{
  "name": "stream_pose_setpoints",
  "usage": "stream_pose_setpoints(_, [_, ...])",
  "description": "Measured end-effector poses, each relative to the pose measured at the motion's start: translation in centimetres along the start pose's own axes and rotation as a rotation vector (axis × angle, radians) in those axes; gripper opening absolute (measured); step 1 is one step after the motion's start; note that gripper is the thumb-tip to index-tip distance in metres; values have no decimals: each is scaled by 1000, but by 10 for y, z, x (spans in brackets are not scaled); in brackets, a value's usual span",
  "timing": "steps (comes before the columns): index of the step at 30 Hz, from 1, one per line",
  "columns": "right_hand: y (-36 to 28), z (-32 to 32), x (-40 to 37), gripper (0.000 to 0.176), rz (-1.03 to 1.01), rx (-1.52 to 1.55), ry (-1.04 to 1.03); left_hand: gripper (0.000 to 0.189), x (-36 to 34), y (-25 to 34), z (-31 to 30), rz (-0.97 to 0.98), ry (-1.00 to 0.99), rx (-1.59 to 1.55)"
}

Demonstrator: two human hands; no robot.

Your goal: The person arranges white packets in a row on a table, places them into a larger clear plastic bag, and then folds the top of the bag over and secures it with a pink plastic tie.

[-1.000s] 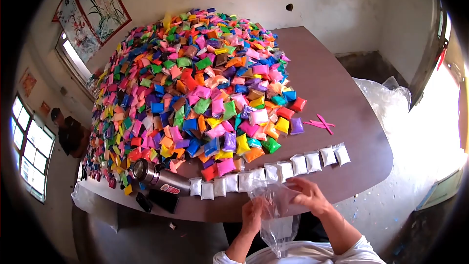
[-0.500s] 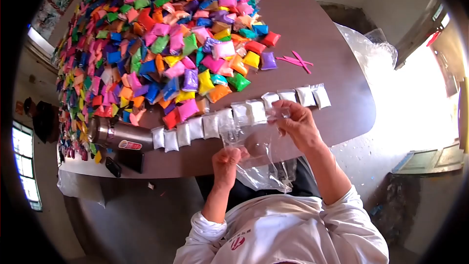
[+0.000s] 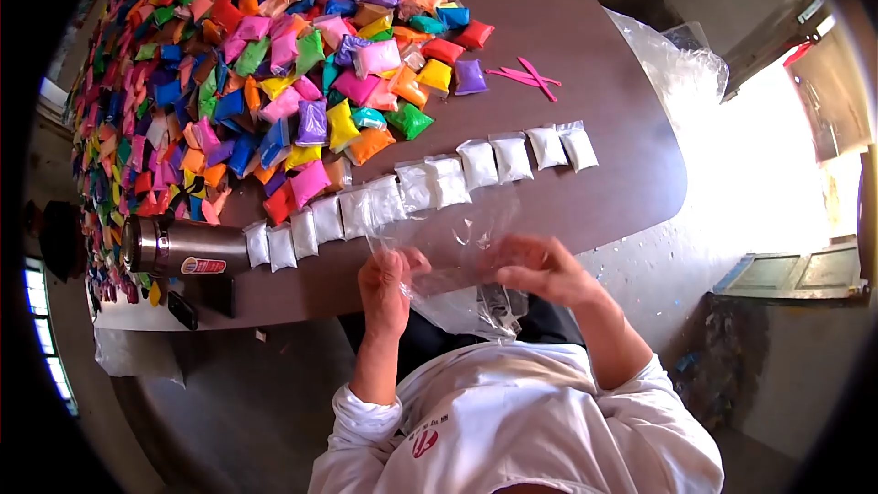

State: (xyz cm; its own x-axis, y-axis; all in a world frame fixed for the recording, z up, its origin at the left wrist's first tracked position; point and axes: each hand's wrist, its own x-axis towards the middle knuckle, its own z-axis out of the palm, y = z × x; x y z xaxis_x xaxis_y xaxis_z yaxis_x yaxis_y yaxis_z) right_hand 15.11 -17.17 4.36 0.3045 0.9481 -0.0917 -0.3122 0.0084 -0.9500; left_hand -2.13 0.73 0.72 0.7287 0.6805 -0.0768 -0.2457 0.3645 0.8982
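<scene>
A clear plastic bag (image 3: 453, 297) hangs in front of my body at the table's near edge, its upper part overlapping the tabletop. My left hand (image 3: 386, 282) pinches the bag's left side between thumb and fingers. At its right side is my right hand (image 3: 546, 270), thumb below the fingers; the fingertips are smeared by motion and overlap the film, so I cannot tell whether they grip it. Just beyond the bag, a slanting row of small white packets (image 3: 445, 181) lies on the brown table (image 3: 608, 174).
A large heap of colourful packets (image 3: 311, 123) covers the table's left and far side. Several pink plastic sticks (image 3: 526, 79) lie right of it. A metal flask (image 3: 206, 247) lies at the row's left end, near a dark phone-like object (image 3: 218, 296) and a small black object (image 3: 183, 313).
My right hand has come down from the bag's upper right corner to lower along its side. My left hand still holds the bag. The whole view has shifted slightly.
</scene>
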Motion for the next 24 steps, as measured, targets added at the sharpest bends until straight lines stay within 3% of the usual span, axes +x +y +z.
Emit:
stream_pose_setpoints(2, [2,0,-7,22,101,-158,-32,37,1,0,1,8,10,-73])
stream_pose_setpoints(4, [-3,6,-11,20,50,134,79,38,1,3,1,4,2,-108])
stream_pose_setpoints(6, [-14,2,-13,19,72,155,77,39,1,4,0,4,-10,-145])
stream_pose_setpoints(8, [-17,0,-13,20,-97,100,-48,40,-1,3,-3,-39,-29,-142])
stream_pose_setpoints(10, [-23,6,-14,19,-79,176,-44,39,-1,3,-3,-25,-60,-123])
stream_pose_setpoints(12, [-24,7,-16,19,-125,132,-183,39,-1,2,-4,-13,-90,-105])
stream_pose_setpoints(16, [-45,13,-24,7,-166,109,-119,44,3,0,-9,-47,-121,-152])
stream_pose_setpoints(18, [-50,16,-28,5,-274,121,-34,46,5,2,-11,-80,-120,-177])
stream_pose_setpoints(20, [-57,22,-31,7,-568,-7,405,49,7,2,-9,-59,-215,-223])
stream_pose_setpoints(22, [-70,31,-34,5,-536,-262,686,49,8,-1,-8,-39,-212,-208])
stream_pose_setpoints(24, [-70,40,-27,5,-508,-283,713,45,10,-10,-10,4,-302,-243])
